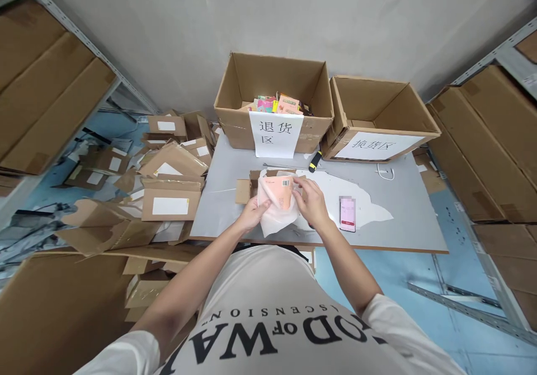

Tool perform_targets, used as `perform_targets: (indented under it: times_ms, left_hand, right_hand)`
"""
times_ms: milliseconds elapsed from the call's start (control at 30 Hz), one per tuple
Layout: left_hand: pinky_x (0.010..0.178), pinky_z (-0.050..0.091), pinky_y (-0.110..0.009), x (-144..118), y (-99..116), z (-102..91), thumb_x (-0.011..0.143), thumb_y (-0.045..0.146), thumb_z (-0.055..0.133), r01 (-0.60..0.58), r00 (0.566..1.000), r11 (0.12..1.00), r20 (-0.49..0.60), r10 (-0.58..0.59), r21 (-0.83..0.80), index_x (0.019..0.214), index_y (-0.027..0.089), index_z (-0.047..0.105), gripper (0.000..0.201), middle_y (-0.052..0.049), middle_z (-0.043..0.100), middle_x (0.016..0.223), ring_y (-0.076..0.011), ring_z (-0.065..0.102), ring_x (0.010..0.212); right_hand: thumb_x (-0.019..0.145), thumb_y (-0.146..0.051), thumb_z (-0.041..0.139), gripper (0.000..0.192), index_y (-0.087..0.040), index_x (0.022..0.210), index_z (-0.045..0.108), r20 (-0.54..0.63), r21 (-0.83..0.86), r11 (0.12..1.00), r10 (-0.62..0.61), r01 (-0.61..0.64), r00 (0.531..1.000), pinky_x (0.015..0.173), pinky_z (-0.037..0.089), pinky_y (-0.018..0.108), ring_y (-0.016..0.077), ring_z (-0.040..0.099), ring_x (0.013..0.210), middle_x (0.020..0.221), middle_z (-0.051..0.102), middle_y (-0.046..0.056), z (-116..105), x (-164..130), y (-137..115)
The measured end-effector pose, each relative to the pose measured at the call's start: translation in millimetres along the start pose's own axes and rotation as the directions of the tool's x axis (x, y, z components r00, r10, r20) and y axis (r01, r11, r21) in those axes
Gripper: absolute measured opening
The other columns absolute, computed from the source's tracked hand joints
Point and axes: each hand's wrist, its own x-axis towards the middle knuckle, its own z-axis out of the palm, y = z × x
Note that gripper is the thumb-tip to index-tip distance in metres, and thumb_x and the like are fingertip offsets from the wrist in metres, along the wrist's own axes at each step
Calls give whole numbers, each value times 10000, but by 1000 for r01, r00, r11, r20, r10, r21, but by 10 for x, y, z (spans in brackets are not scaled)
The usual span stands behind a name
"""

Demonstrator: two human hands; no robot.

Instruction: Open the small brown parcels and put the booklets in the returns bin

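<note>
Both hands on a bagged pack, mid-table

Left hand (251, 214) and right hand (309, 202) pinch the white bag (274, 214) with an orange pack (283, 191) inside, over a small carton (247, 187). Phone (347, 214) just right; screwdriver (314, 162) and two big boxes (272, 98) behind.

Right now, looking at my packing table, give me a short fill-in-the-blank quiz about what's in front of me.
1. Both hands, left hand and right hand, hold an orange item in a ____ wrapper.
2. The pink phone lies to the ____ of the right hand.
3. Of the two labelled boxes, the left box holds colourful packets, while the right box looks ____.

Missing words: white; right; empty
</note>
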Motion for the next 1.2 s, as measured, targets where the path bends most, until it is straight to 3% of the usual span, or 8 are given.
perform_targets:
  times_ms: [100,233,367,533,800,1000,1100,1200]
  left_hand:
    - [851,512,-378,0,-11,-26,726,462,714,34,996,999,79,-35,25,1141,139,620,534,-125,688,1103,-261,659,974]
    - [820,520,-382,-16,-15,-71,702,479,727,78,989,997,125,-81,30,1105,136,647,535,-125,706,1046,-270,669,934]
    - [789,524,-360,-29,2,-113,689,488,737,107,986,994,127,-110,24,1069,131,654,528,-130,707,1039,-259,672,907]
    - [759,524,-342,-21,127,-160,682,530,727,137,986,990,89,-139,20,1034,112,642,553,-127,720,956,-243,673,861]
    - [626,513,-301,0,442,-563,645,581,722,172,984,972,-71,-163,160,866,95,672,536,-100,722,802,-215,663,691]
    - [593,518,-279,157,679,-1068,583,505,786,132,970,976,-224,-92,172,807,110,661,471,-67,708,722,-195,654,656]
    - [614,538,-299,254,764,-1360,561,420,810,86,924,984,-383,-19,158,868,103,648,470,-67,713,759,-197,664,668]
    - [707,557,-354,330,827,-1679,615,328,784,80,840,968,-539,62,237,999,89,625,479,-110,716,912,-233,684,793]
  right_hand:
    - [845,-274,533,431,-207,1271,539,166,-117,993,11,9,986,937,412,377,242,547,1044,1148,602,95,-57,209,-26]
    - [772,-316,631,317,-192,1064,641,254,-139,988,99,-65,962,829,432,324,200,561,908,990,619,61,-41,352,119]
    - [709,-372,679,273,-178,890,616,389,69,973,175,-218,904,620,410,248,132,514,663,746,593,-14,-12,398,296]
    - [700,-487,660,343,-162,747,562,537,344,845,181,-409,824,500,329,209,94,450,548,614,527,-41,46,432,354]
    - [692,-542,672,406,-167,806,563,507,482,717,241,-504,827,467,301,208,78,420,492,593,534,-50,137,497,254]
    - [674,-531,703,388,-172,792,614,323,611,685,241,-397,915,559,367,228,86,454,565,640,570,-35,29,651,418]
    - [663,-523,716,383,-177,798,620,234,654,659,290,-372,928,560,362,221,83,460,573,648,576,-38,-21,706,529]
    - [666,-500,727,370,-178,812,619,223,689,623,306,-371,926,548,350,211,67,451,550,649,576,-47,-39,715,612]
